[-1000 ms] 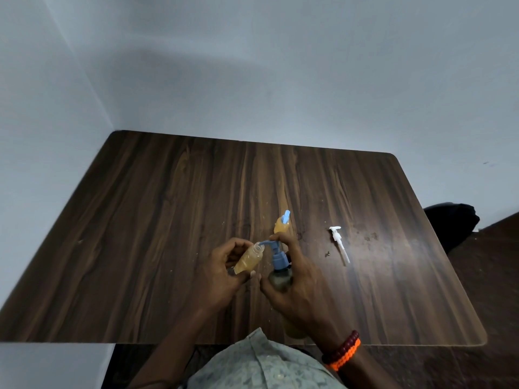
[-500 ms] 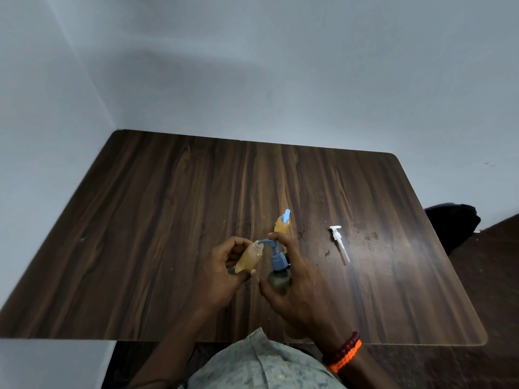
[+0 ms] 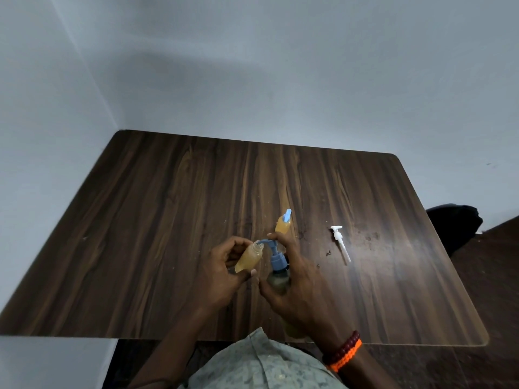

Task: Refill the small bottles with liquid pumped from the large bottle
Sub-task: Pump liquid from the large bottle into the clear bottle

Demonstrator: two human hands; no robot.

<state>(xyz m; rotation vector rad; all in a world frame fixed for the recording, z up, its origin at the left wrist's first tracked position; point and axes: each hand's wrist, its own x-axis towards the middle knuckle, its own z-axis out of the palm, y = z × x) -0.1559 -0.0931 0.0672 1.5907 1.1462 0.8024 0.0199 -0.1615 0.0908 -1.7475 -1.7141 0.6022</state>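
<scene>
Both hands are crowding the near centre of the table (image 3: 174,220): left hand (image 3: 222,273) gripping a tilted small bottle (image 3: 248,258), right hand (image 3: 297,293) wrapping the large bottle (image 3: 278,279), nozzle touching the small bottle's mouth, so no gap is showing between them. Just beyond the right fingertips a second small bottle (image 3: 282,227) is standing, blocking a straight forward reach. Right of the right hand a loose white pump (image 3: 339,242) is lying, apart from it. Left of the left hand and farther ahead, bare wood is lying open.

Dim, soft light; glare on table (image 3: 393,248) at right, wide-angle bending at edges.
</scene>
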